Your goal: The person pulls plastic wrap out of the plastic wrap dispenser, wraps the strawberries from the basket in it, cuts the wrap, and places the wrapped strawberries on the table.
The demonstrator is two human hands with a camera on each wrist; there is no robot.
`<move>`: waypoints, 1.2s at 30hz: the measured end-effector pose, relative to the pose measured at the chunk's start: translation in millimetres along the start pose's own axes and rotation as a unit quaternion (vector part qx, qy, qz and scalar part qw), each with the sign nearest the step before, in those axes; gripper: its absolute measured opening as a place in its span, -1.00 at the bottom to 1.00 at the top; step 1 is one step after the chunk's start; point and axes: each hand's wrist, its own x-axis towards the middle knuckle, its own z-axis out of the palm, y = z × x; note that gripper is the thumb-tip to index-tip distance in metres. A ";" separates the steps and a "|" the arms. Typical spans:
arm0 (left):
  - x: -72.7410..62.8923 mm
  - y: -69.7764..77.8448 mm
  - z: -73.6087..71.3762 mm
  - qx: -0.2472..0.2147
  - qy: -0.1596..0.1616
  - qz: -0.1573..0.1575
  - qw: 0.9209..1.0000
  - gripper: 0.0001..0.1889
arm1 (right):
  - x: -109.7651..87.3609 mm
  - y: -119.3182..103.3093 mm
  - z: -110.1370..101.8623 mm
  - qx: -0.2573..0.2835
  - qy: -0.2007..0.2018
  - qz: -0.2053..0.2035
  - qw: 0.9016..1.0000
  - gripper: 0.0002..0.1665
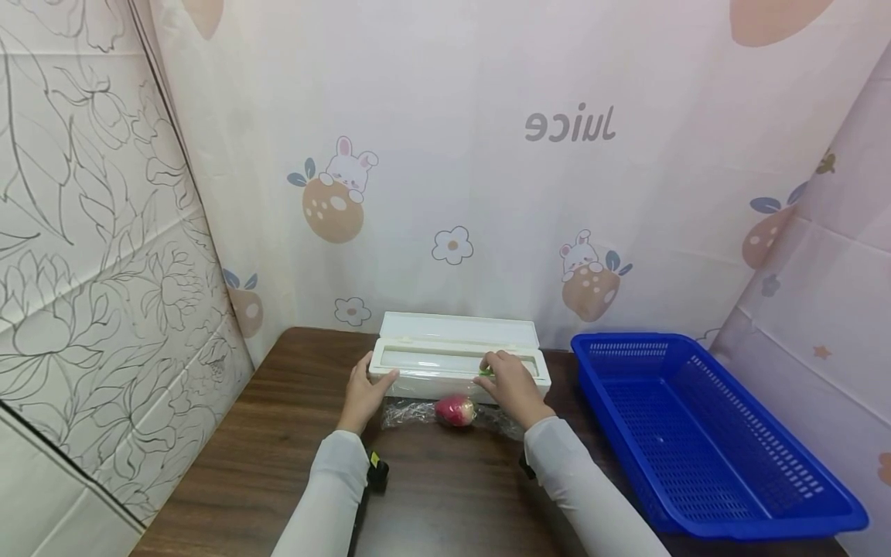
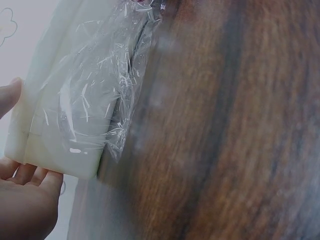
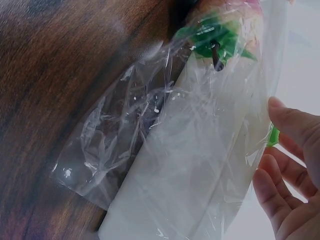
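The person's left hand (image 1: pixel 363 398) grips the left end of a long white plastic box (image 1: pixel 445 381), thumb reaching onto its front edge and fingers curled against the end. The right hand (image 1: pixel 517 389) is at the upper front edge of the same box, toward its right side, thumb and fingers pinching a small bright green piece (image 1: pixel 486 373) there. The box stands near the back of the brown wood-grain desk (image 1: pixel 278 433), its white lid (image 1: pixel 459 331) tipped open toward the curtain.

A rounded, pinkish-red fruit with a pale end (image 1: pixel 455 410) lies on the desk just in front of the box, between the two hands and apart from the fingers of both. The right wrist view shows green leaves and a dark stem at the fruit's pale end. Crinkled clear plastic film (image 1: pixel 407 411) spreads to either side of the fruit, covers its leafy end and runs up over the front of the box.

To the right, well apart from the fruit, a rectangular blue plastic basket with slotted sides (image 1: pixel 619 441) sits on the desk. Behind hangs a pale curtain printed with rabbits, fruit and flowers (image 1: pixel 452 186), the word "Juice" reading reversed
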 end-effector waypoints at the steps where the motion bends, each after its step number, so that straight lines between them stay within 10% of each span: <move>1: -0.7 0.6 0.0 0.000 0.000 -0.001 1.000 -0.15 | -0.1 -0.4 -0.6 -0.001 -0.001 -0.001 1.000 -0.74; 36: 0.5 -1.3 0.7 0.001 -0.004 0.000 1.000 -0.14 | 5.3 -1.4 -2.6 0.042 -0.027 -0.071 0.996 -0.80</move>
